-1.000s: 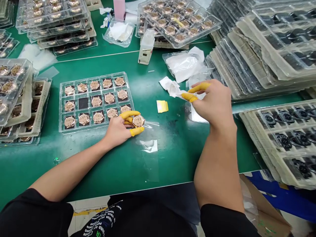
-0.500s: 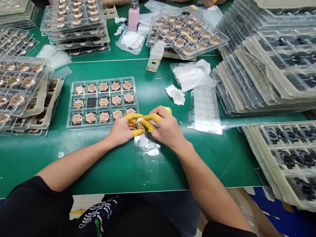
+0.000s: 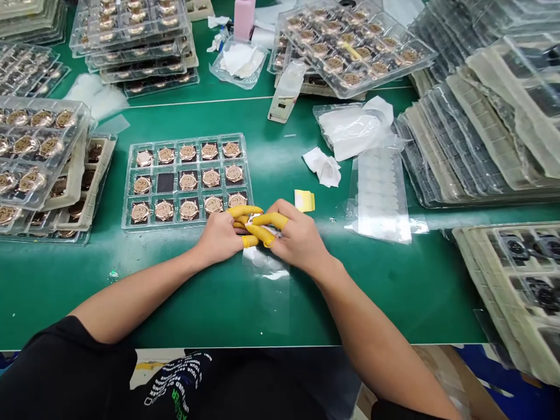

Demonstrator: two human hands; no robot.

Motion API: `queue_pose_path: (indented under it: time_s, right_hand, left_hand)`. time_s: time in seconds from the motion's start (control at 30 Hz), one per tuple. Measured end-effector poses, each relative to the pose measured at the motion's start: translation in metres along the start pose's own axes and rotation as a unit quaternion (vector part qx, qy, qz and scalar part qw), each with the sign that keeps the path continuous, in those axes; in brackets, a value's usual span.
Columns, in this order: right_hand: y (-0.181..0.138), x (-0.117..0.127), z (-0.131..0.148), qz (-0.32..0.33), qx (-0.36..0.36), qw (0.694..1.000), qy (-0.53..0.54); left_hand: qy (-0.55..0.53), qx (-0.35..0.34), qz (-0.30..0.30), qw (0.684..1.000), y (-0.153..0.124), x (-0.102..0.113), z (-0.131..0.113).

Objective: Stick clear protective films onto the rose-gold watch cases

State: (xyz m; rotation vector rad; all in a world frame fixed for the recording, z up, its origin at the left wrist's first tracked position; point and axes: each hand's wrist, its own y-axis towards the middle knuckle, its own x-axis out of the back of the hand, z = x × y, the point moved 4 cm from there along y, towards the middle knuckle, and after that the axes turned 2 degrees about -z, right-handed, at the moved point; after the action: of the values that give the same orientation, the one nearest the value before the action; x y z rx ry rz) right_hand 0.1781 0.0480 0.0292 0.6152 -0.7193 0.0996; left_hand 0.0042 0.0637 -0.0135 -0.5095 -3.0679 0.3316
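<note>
My left hand (image 3: pixel 222 236) is closed around a watch case (image 3: pixel 252 218), its fingertips in yellow finger cots. From the other side my right hand (image 3: pixel 297 233), also in yellow cots, presses its fingers over the same watch case. The fingers hide most of it. A bit of white material shows beneath the right fingers; I cannot tell what it is. Below the hands lies a clear plastic sheet (image 3: pixel 266 291) with round film pieces. Behind the left hand is a clear tray (image 3: pixel 125 219) of rose-gold watch cases, back sides up, with one compartment in its middle row vacant.
Stacked watch trays stand at the left (image 3: pixel 44 192) and back (image 3: pixel 140 61). Tall tray stacks (image 3: pixel 472 140) line the right side. A yellow pad (image 3: pixel 304 200), a crumpled tissue (image 3: pixel 322 167), a plastic bag (image 3: pixel 354 131) and a sticker sheet (image 3: pixel 382 195) lie right of the hands.
My fingers have closed further over the watch case, so less of it shows. The right hand has shifted slightly, uncovering the yellow pad. The camera view has tilted and moved a little.
</note>
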Motion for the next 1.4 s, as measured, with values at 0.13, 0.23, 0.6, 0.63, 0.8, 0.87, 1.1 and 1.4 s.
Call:
queue_pose_path:
  time_s: [0.13, 0.23, 0.6, 0.63, 0.8, 0.87, 1.1, 1.4]
  right_hand:
    - [0.000, -0.003, -0.001, -0.021, 0.008, 1.000, 0.003]
    - [0.002, -0.004, -0.008, 0.000, -0.017, 1.000, 0.011]
    - [-0.004, 0.026, -0.026, 0.123, -0.154, 0.979, 0.047]
    - [-0.003, 0.024, -0.025, 0.115, -0.154, 0.979, 0.066]
    - [0.000, 0.019, -0.026, 0.130, -0.163, 0.971, 0.117]
    - [0.000, 0.022, -0.028, 0.130, -0.180, 0.969, 0.106]
    - [0.006, 0.019, -0.020, 0.181, -0.174, 0.966, 0.057]
    - [0.009, 0.022, -0.014, 0.226, -0.163, 0.960, 0.033]
  left_hand:
    - [-0.003, 0.006, -0.005, 1.000, 0.000, 0.001, -0.001]
    - [0.004, 0.005, -0.007, 1.000, 0.000, 0.002, -0.001]
    - [0.050, -0.080, -0.018, 0.995, -0.005, 0.004, -0.007]
    - [0.059, -0.094, -0.015, 0.994, -0.006, 0.004, -0.008]
    - [0.070, -0.111, -0.007, 0.991, -0.006, 0.004, -0.011]
    - [0.056, -0.091, -0.003, 0.994, -0.004, 0.005, -0.010]
    - [0.065, -0.103, 0.028, 0.992, -0.001, 0.006, -0.009]
    - [0.115, -0.161, 0.021, 0.980, -0.003, 0.006, -0.011]
